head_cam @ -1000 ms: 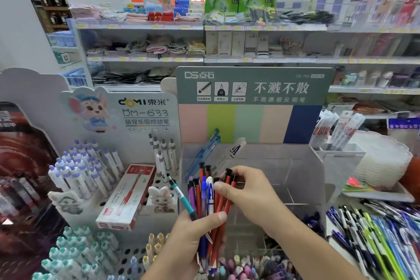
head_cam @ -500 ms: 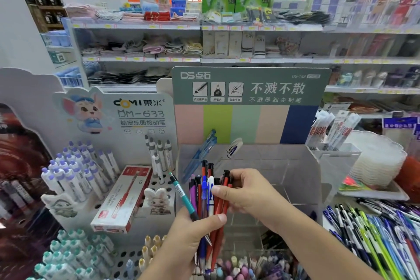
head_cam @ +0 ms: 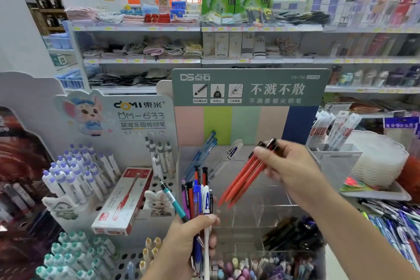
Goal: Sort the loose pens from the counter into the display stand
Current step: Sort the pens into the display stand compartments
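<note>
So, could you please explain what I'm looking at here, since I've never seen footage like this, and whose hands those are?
There is no machine here: a person wears one wide-angle camera on the head, looking forward and down, so you see their own two bare hands in a shop's stationery aisle.

The left hand grips a mixed bundle of pens, held upright: purple, red, blue, white and a teal one leaning out.

The right hand pinches a few red pens by their dark tops, tips slanting down over the clear display stand, which has a green header card and a few blue pens standing in it.

To the left is a white stand of purple-capped pens with a red and white pen box lying on it. At the right edge lie many loose pens.
</note>
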